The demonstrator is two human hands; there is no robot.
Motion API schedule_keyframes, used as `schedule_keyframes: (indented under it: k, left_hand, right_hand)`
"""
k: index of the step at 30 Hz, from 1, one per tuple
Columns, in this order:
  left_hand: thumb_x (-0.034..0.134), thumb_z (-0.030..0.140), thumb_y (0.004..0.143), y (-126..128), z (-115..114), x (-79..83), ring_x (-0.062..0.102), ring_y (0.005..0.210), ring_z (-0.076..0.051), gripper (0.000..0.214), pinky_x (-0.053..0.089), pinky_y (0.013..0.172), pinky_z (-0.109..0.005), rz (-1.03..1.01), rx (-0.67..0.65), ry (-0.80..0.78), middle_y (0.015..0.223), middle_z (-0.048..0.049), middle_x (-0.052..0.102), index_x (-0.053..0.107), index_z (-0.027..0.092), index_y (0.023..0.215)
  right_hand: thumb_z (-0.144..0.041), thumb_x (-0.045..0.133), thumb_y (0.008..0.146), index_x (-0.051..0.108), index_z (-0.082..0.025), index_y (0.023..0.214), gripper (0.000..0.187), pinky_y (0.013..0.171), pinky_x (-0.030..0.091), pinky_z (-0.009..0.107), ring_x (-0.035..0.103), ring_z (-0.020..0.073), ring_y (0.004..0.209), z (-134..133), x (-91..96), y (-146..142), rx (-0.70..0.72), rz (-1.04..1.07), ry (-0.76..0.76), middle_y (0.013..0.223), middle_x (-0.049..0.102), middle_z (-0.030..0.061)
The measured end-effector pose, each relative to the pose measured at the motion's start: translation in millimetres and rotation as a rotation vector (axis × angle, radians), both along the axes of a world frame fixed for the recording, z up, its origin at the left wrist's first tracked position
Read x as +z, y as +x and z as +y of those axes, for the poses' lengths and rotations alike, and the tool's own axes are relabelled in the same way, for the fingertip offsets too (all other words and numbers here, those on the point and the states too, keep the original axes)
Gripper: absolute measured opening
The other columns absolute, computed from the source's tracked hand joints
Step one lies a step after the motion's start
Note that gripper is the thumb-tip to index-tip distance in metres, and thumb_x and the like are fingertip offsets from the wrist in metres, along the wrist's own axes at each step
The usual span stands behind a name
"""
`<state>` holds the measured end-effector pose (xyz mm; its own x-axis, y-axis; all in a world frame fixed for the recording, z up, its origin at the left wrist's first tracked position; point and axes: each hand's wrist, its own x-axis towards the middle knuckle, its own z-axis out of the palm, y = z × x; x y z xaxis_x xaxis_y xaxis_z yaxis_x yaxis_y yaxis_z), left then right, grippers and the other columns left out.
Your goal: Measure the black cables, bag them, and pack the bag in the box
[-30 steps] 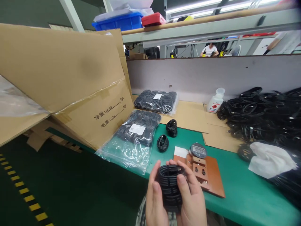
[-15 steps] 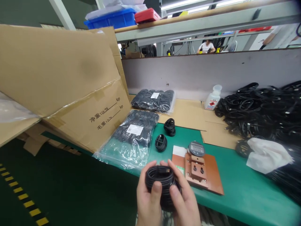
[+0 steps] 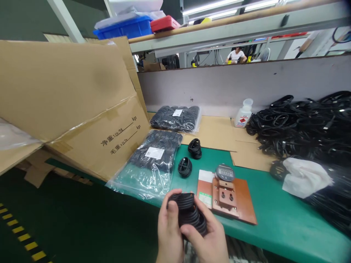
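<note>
Both my hands are closed around a bundle of coiled black cables (image 3: 189, 212), held in front of the bench edge. My left hand (image 3: 170, 226) grips its left side with the thumb across the front. On the right side, my right hand (image 3: 208, 230) wraps the bundle, thumb pressed low on the coils. Beyond them, two small coiled black cables (image 3: 184, 167) lie on the green mat (image 3: 263, 204). A clear plastic bag (image 3: 156, 155) of coiled cables with a white label lies just left of these. Behind it sits another filled bag (image 3: 175, 118).
A digital gauge (image 3: 225, 172) on a copper-coloured fixture stands right of my hands. A large open cardboard box (image 3: 90, 102) is at left. Loose black cables (image 3: 301, 124) pile up at right, near a white bottle (image 3: 243, 114) and a white cloth (image 3: 305, 177). A shelf (image 3: 219, 29) crosses above.
My hands have turned the cable bundle, so its coils now face differently and the connector end on top no longer shows. The view has shifted slightly.
</note>
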<state>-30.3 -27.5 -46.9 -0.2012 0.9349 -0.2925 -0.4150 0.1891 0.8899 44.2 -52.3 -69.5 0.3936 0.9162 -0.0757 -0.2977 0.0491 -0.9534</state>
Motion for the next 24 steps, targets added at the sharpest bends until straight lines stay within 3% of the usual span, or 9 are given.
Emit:
schedule_keyframes:
  k: [3, 10, 17, 24]
  left_hand:
    - [0.067, 0.069, 0.075, 1.9, 0.3, 2.6, 0.069, 0.082, -0.025, 0.061, 0.057, 0.071, -0.033, -0.116, 0.027, -0.095, 0.095, -0.0088, 0.070, 0.063, 0.018, 0.108]
    - [0.072, 0.066, 0.072, 7.4, -7.6, 0.9, 0.069, 0.087, -0.027, 0.058, 0.057, 0.075, -0.032, 0.029, -0.012, 0.081, 0.097, -0.0115, 0.071, 0.063, 0.017, 0.102]
    - [0.065, 0.078, 0.068, 14.0, -12.8, -3.6, 0.069, 0.082, -0.026, 0.070, 0.057, 0.066, -0.030, -0.019, 0.044, 0.087, 0.095, -0.0086, 0.071, 0.060, 0.020, 0.108]
    - [0.061, 0.077, 0.073, 16.8, -12.6, -8.5, 0.068, 0.087, -0.024, 0.066, 0.057, 0.073, -0.031, -0.121, 0.100, 0.114, 0.096, -0.0050, 0.071, 0.058, 0.026, 0.114]
  right_hand:
    - [-0.038, 0.089, 0.060, 0.076, -0.020, 0.112, 0.057, 0.094, 0.057, 0.039, 0.069, 0.0330, 0.108, 0.0, 2.3, -2.8, -0.030, -0.020, -0.012, 0.114, 0.075, 0.0110]
    - [-0.042, 0.086, 0.064, 0.074, -0.020, 0.113, 0.055, 0.091, 0.059, 0.034, 0.069, 0.0313, 0.108, -3.2, 7.8, -3.5, -0.107, -0.004, -0.025, 0.117, 0.074, 0.0100]
    - [-0.047, 0.085, 0.066, 0.077, -0.021, 0.094, 0.039, 0.086, 0.060, 0.035, 0.072, 0.0281, 0.092, -3.7, 6.9, -5.1, -0.185, -0.004, 0.003, 0.097, 0.077, 0.0084]
    - [-0.055, 0.082, 0.069, 0.071, -0.021, 0.084, 0.039, 0.082, 0.059, 0.035, 0.070, 0.0262, 0.088, 2.9, 13.6, -3.8, -0.210, 0.084, 0.055, 0.090, 0.074, 0.0070]
